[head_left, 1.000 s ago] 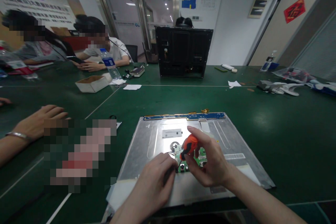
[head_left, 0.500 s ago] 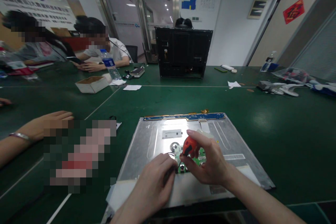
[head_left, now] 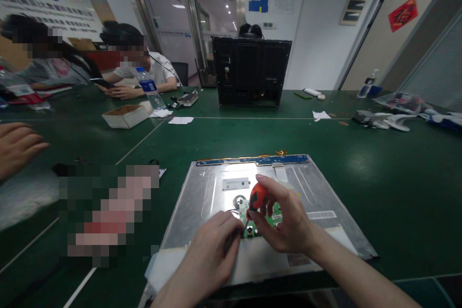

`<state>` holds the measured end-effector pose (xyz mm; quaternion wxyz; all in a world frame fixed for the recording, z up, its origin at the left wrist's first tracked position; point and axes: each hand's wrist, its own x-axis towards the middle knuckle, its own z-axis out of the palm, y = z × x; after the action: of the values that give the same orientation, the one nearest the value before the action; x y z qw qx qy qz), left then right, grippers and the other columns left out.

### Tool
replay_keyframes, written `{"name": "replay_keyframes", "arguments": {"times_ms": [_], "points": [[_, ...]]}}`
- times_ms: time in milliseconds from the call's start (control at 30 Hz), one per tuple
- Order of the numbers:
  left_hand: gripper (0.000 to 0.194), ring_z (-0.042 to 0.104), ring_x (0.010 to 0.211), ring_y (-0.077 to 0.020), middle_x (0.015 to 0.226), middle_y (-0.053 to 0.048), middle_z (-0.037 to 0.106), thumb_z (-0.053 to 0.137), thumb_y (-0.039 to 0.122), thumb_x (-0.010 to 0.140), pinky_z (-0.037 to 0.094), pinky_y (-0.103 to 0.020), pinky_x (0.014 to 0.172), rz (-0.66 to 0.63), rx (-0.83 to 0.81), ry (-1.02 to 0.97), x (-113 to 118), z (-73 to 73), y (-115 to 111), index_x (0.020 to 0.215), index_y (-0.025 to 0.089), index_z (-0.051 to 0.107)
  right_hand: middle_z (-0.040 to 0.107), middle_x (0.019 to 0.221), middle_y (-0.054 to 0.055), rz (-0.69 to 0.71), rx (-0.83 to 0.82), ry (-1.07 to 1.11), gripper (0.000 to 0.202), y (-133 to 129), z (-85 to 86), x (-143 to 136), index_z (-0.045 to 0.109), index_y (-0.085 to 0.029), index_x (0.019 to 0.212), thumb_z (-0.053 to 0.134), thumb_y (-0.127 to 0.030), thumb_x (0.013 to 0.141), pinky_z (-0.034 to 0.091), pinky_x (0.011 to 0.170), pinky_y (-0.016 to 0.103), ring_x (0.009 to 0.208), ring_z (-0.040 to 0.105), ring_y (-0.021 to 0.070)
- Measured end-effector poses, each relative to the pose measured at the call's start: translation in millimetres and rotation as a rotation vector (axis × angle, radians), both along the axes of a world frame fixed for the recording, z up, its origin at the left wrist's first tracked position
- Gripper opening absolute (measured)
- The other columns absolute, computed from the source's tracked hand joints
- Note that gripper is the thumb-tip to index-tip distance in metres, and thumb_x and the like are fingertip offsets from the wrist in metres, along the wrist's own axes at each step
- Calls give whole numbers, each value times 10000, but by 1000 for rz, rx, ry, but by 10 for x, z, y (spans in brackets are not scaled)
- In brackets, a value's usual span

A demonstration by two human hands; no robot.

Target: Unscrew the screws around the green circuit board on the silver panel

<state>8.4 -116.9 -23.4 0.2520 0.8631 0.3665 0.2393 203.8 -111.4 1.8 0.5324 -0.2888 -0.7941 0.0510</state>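
A flat metal-backed display panel (head_left: 209, 187) lies on the table in front of me, with a blue circuit strip (head_left: 234, 160) along its far edge. Near its middle sits a small green circuit board (head_left: 277, 212), partly covered by my hands. My right hand (head_left: 285, 216) grips a screwdriver (head_left: 259, 196) by its red and black handle; the thin shaft slants down to the board's left part. Beside the tip, my left hand (head_left: 216, 240) rests on the panel with its fingers curled at the board's edge. Whether those fingers pinch anything is hidden.
On the green table (head_left: 361, 168) a black monitor back (head_left: 250, 72) stands at the far side. A white box (head_left: 126, 116) and a water bottle (head_left: 149, 87) are at the back left. Another person's hand (head_left: 21, 147) is at the left edge; gloves (head_left: 386, 119) lie right.
The screwdriver handle has tilted slightly to the left in my right hand. My left hand stays in place. At the left, the other person's arm has drawn back from the blurred patch.
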Motion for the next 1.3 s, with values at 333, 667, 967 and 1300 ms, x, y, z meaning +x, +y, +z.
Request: {"name": "replay_keyframes", "arguments": {"times_ms": [333, 667, 967, 1300], "points": [[170, 576, 812, -203, 875, -54, 608, 424, 121, 865, 458, -304, 688, 10, 18, 4, -10, -52, 1, 895, 208, 567, 646, 821, -6, -32, 4, -16, 593, -1, -10, -7, 306, -204, 1398, 568, -192, 865, 452, 464, 228, 529, 537, 97], [172, 583, 806, -201, 852, -51, 615, 418, 117, 862, 463, -297, 685, 14, -1, -6, 3, 3, -2, 865, 202, 568, 656, 860, 30, 9, -19, -44, 661, -23, 24, 18, 265, -161, 1431, 509, -124, 817, 478, 481, 246, 565, 552, 119], [175, 573, 803, -209, 849, -53, 604, 405, 119, 869, 456, -314, 672, 4, -4, 8, 8, 19, 4, 864, 205, 558, 655, 856, 20, 2, 5, -20, 665, -15, 5, -1, 267, -178, 1422, 547, -126, 822, 457, 465, 244, 557, 554, 113], [182, 576, 821, -207, 870, -57, 607, 406, 112, 868, 458, -307, 679, -3, 4, -12, 7, -10, -4, 884, 202, 563, 662, 827, 13, -13, 17, -34, 621, -17, -16, 6, 293, -180, 1409, 554, -169, 846, 464, 473, 246, 541, 555, 115]]}}
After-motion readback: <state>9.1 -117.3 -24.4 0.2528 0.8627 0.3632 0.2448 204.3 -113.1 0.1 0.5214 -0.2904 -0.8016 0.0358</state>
